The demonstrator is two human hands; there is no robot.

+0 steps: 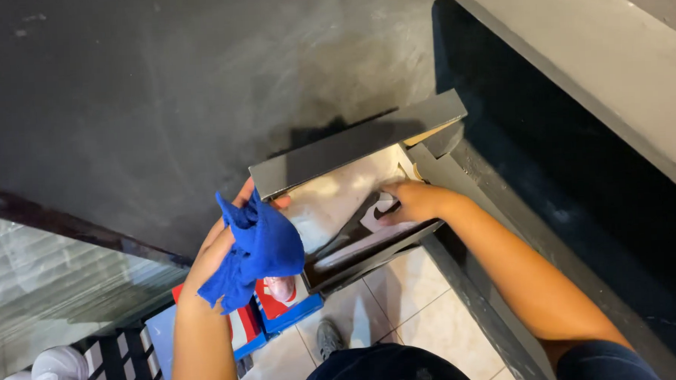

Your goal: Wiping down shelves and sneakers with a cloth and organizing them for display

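Shoebox (pixel 353 204), open, juts off a dark shelf (pixel 125 107), long axis running ten to four o'clock, right hand (pixel 413 201) pressing its fingers inside while left hand (pixel 220 250), at its eight o'clock corner, clenches a blue cloth (pixel 261 249).

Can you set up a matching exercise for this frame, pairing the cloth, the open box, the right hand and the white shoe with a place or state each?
Things:
1. blue cloth
2. dark shoe box
3. right hand
4. white shoe

Places or states:
A. reaching inside the box
B. bunched in the left hand
C. bottom left corner of the view
D. held open, lid raised

Pairs: 1-B, 2-D, 3-A, 4-C
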